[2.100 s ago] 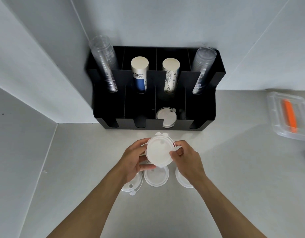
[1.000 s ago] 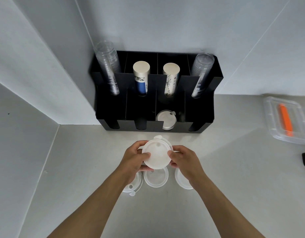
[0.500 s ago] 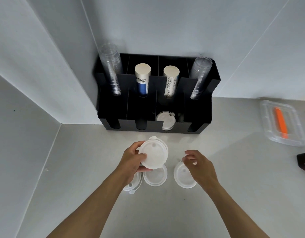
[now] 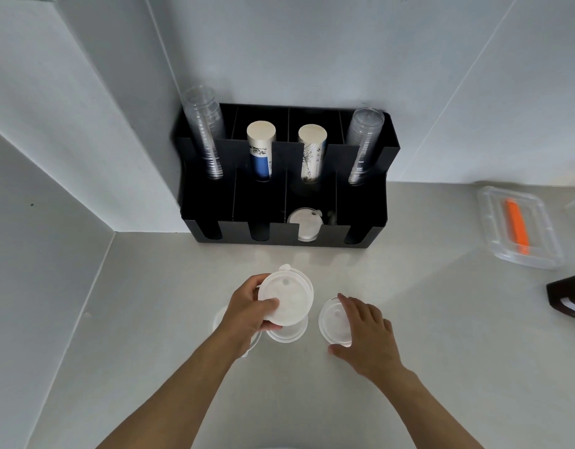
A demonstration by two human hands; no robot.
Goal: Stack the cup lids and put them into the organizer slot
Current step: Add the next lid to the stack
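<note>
My left hand [image 4: 248, 315] grips a small stack of white cup lids [image 4: 287, 298] above the counter. Under it lies another white lid [image 4: 287, 333], and a further lid [image 4: 218, 319] peeks out left of my wrist. My right hand [image 4: 367, 335] rests spread over a single white lid [image 4: 332, 320] on the counter, fingers at its edges; the lid still lies flat. The black organizer [image 4: 360, 222] stands against the wall, with lids [image 4: 304, 223] in its third front slot.
Clear cup stacks [image 4: 205, 134] [image 4: 363, 144] and two paper cup stacks [image 4: 260, 150] [image 4: 311, 153] fill the organizer's back row. A clear box with an orange item [image 4: 517, 228] sits at the right, and a dark object [image 4: 571, 296] at the right edge.
My right hand let go of the lid stack and dropped to the single lid on the right. My left hand keeps the stack alone.
</note>
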